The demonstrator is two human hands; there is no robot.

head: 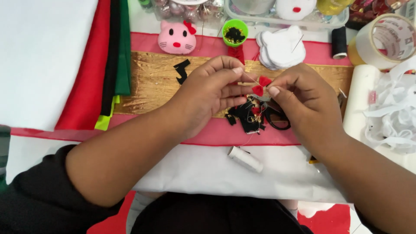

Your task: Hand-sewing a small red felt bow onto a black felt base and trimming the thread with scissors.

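Closest to me lies a white thread spool (pixel 245 158) on white cloth (pixel 195 171). Above it my left hand (pixel 212 93) and right hand (pixel 299 97) meet over the gold fabric (pixel 151 80) — both pinch a small red felt bow (pixel 261 85) between thumb and fingertips. Black scissors (pixel 277 118) and black felt scraps (pixel 245 115) sit just beneath; a pink cat face (pixel 177 38) rests farther off.

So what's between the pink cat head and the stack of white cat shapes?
A green cup of dark bits, seen in the head view, between the pink cat head and white shapes.
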